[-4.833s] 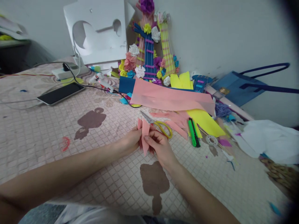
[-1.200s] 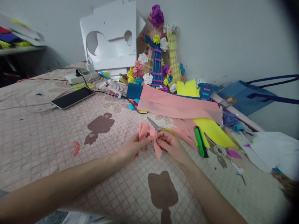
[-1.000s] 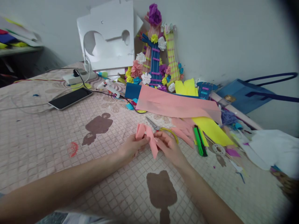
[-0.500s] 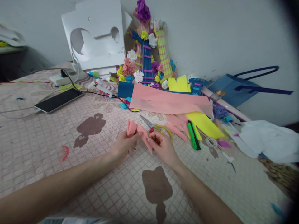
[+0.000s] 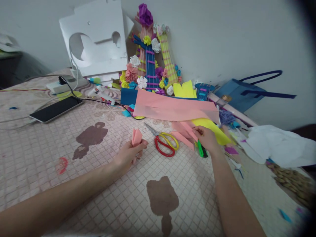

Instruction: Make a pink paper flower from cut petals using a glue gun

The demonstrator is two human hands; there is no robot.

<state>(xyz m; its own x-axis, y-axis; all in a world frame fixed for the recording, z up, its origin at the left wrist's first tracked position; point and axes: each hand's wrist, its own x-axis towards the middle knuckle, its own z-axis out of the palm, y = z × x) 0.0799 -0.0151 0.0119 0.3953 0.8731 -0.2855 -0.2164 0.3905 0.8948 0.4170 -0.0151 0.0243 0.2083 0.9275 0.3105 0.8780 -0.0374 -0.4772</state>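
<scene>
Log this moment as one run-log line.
left hand: holding folded pink paper | right hand: fingers at pink strips, grip unclear | red-and-yellow-handled scissors: between hands, unheld

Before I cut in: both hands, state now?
Left hand: closed, holding folded pink paper.
Right hand: fingers at pink strips; grip unclear.

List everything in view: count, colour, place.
folded paper: one bundle, pink, left hand
scissors: one, red-yellow, between hands
paper strips: several, pink, right hand
large sheet: one, pink, behind scissors
cutter: one, green-black, by right hand
card pieces: several, yellow, behind cutter
phone: one, black, left
glue gun: one, white, back left
power strip: one, white, behind phone
cut-out board: one, white, against wall
guitar shapes: several, multicoloured, back
paper flowers: many, mixed, around guitars
bag: one, blue, back right
left hand: one, bare, holding paper
right hand: one, bare, at strips
</scene>
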